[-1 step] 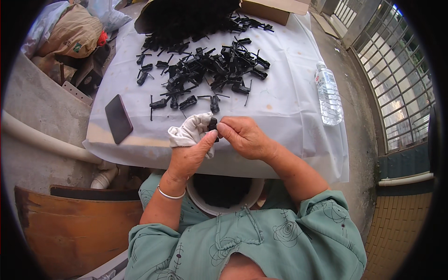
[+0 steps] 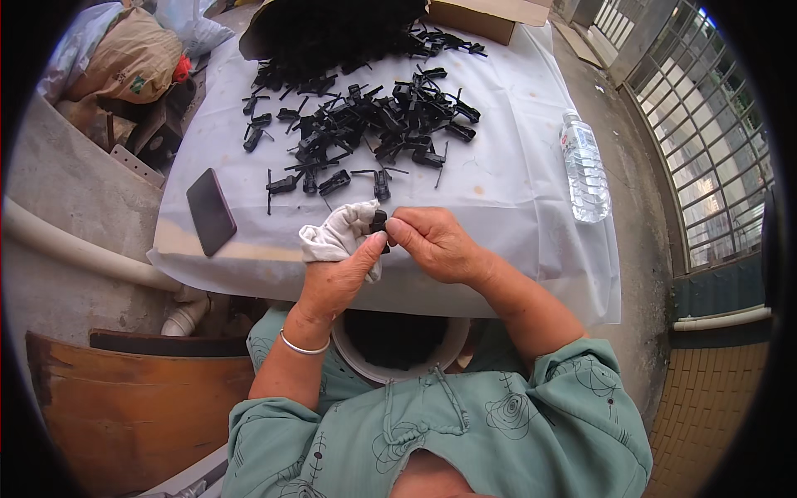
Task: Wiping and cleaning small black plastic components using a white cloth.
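Note:
Above the table's near edge, my left hand (image 2: 339, 278) is closed on a small black plastic part (image 2: 379, 222). A crumpled white cloth (image 2: 330, 235) covers the fingers of that hand. My right hand (image 2: 438, 242) pinches the same part from the right, thumb against forefinger; its far fingers are curled and partly hidden. Just beyond both hands lies a loose pile of similar black plastic parts (image 2: 378, 116), many with thin strips sticking out. A few single parts (image 2: 334, 182) lie at the pile's near side.
A dark phone (image 2: 211, 212) lies at the left of the white-covered table (image 2: 515, 178). A clear water bottle (image 2: 585, 170) lies at the right edge. At the far side is an open cardboard box (image 2: 477, 22) near a black heap (image 2: 332, 33). Below the table edge stands a white bucket (image 2: 455, 349) with dark contents.

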### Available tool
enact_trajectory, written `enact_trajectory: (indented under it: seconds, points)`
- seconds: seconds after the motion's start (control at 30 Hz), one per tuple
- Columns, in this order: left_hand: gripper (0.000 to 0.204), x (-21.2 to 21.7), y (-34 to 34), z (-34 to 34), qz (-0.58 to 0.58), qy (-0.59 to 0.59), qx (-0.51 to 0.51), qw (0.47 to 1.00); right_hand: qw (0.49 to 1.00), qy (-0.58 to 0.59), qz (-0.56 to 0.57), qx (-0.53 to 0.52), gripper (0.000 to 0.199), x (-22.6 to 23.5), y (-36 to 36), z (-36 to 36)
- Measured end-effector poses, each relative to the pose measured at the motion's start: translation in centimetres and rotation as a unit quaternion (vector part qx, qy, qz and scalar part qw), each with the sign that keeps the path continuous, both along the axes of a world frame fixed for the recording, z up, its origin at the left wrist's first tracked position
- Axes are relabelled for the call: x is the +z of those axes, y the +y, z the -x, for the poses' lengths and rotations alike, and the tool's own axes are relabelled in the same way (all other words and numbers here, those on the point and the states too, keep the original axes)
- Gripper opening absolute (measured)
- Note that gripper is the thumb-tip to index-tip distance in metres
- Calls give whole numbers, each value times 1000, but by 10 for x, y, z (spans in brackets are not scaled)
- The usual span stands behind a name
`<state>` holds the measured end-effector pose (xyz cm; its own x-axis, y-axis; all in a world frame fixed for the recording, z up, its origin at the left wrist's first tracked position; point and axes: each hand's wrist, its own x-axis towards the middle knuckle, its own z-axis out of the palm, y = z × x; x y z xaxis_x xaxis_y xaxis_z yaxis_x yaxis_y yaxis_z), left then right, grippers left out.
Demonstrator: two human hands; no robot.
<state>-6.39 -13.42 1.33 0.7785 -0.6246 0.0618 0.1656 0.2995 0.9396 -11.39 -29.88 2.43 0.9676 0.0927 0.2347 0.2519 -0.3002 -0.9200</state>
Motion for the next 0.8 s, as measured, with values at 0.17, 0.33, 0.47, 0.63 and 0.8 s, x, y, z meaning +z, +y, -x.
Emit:
enact_trajectory:
  seconds: [0.17, 0.33, 0.47, 0.63, 0.8]
  points:
    - [32, 2, 1, 0, 10, 5, -9, 1000, 1000, 4, -14, 11, 24, 4, 0, 3]
    - [29, 2, 1, 2, -20, -15, 8, 1000, 1000, -11, -14, 16, 24, 0, 2, 2]
    - [28, 2, -5, 8, -70, -88, 59, 992, 1000, 4, 23, 15, 25, 1, 1, 1]
    - [29, -6, -5, 8, -146, -379, 145, 902, 999, 24, -12, -35, 26, -14, 16, 1]
    - [28, 1, -4, 9, -101, -317, 127, 934, 999, 39, -21, 31, 22, 3, 7, 5]
